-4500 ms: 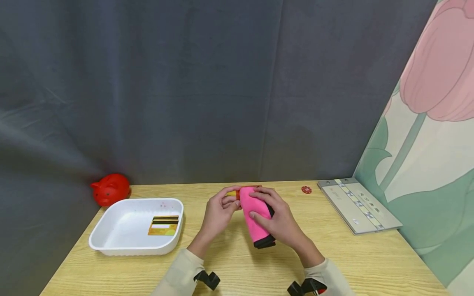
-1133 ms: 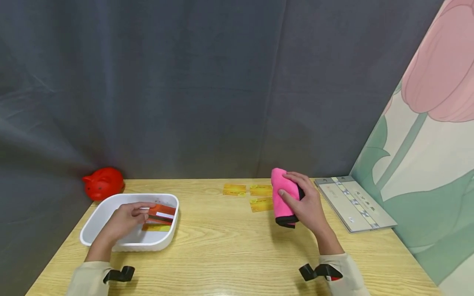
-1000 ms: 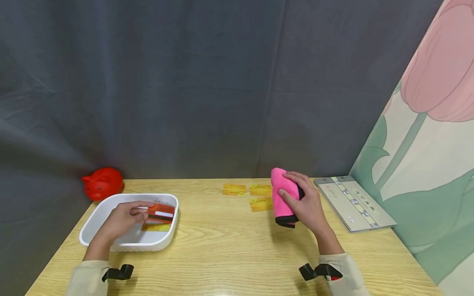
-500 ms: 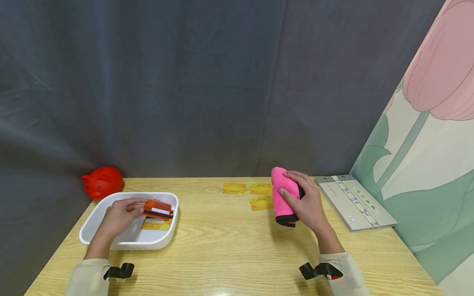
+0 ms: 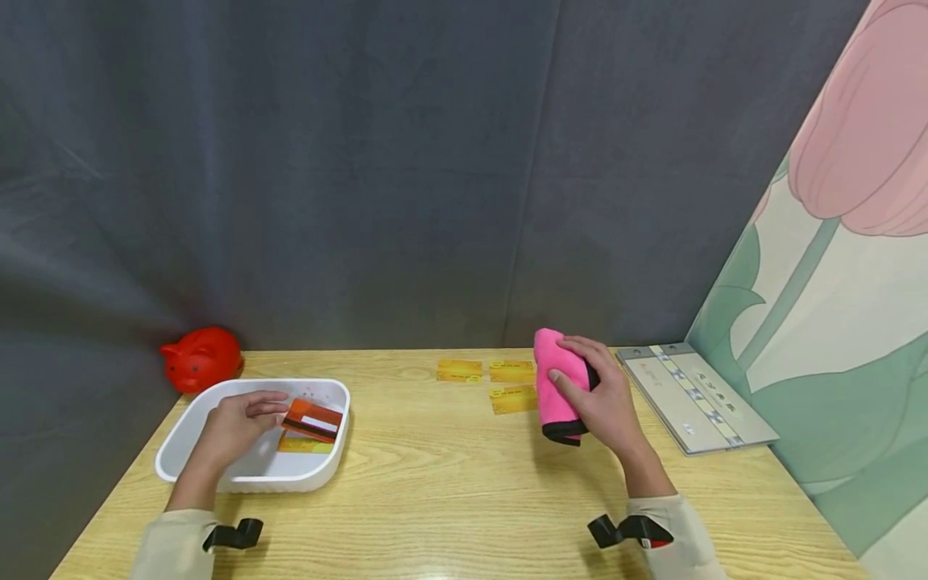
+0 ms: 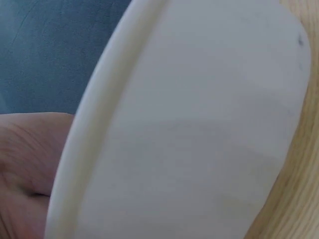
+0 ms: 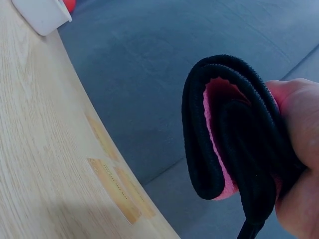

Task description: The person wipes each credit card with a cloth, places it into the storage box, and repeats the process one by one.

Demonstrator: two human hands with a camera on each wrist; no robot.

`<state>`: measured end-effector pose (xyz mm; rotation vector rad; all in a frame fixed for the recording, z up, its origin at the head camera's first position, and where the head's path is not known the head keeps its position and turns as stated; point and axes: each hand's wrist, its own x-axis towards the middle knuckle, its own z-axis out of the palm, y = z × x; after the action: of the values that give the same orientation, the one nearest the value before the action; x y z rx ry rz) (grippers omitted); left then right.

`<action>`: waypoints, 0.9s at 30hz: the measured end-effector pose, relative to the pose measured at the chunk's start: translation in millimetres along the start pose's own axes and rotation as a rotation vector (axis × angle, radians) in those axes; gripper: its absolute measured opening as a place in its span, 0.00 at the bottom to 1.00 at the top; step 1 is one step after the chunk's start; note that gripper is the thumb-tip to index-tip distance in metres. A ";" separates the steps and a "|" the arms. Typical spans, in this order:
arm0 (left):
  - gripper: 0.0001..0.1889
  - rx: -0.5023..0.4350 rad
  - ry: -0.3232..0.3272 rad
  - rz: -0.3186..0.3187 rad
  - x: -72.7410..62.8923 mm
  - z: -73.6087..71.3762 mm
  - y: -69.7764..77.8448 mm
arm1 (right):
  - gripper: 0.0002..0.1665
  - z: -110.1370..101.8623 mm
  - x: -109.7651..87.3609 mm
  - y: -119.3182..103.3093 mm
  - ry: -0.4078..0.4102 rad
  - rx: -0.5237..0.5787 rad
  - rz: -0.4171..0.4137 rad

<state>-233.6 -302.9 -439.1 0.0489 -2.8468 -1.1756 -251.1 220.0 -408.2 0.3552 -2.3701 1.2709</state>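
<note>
In the head view my left hand (image 5: pixel 238 425) reaches into the white plastic tray (image 5: pixel 283 484), its fingers extended beside an orange-red card (image 5: pixel 313 420) with a dark stripe. The card lies tilted over a yellow card (image 5: pixel 304 445) and looks let go, its left edge close to the thumb. My right hand (image 5: pixel 605 399) grips a folded pink towel (image 5: pixel 557 387) with black edging, held above the table. Its folded black end faces the right wrist camera, where the towel (image 7: pixel 227 134) hides most fingers. The left wrist view shows mainly the tray's outer wall (image 6: pixel 199 109).
Several yellow cards (image 5: pixel 459 370) lie on the wooden table (image 5: pixel 449 499) left of the towel. A red piggy bank (image 5: pixel 203 360) stands behind the tray. At the back right lies a grey album-like book (image 5: pixel 696 399). A dark curtain (image 5: pixel 362 177) hangs behind the table.
The left hand went from beside the towel to the tray with the orange-red card, which has now dropped from its fingers. The right hand moved right with the towel, uncovering yellow cards.
</note>
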 end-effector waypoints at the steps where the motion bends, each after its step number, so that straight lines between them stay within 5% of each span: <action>1: 0.19 0.003 -0.001 0.000 -0.9 -1.1 -0.2 | 0.28 0.2 0.4 0.3 0.001 0.001 0.000; 8: 0.18 0.013 0.007 0.065 -4.2 -2.5 9.0 | 0.28 -5.9 0.8 -1.6 -0.004 0.036 0.043; 15: 0.16 -0.063 0.012 0.198 -10.7 8.1 50.9 | 0.30 -15.3 1.7 -2.0 0.012 0.060 0.068; 27: 0.18 -0.156 -0.156 0.297 2.9 71.2 137.6 | 0.30 -28.3 2.2 9.1 0.060 0.019 0.086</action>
<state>-242.2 -155.4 -392.2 -0.4743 -2.7466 -1.3782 -249.8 248.6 -399.9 0.2194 -2.3474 1.3242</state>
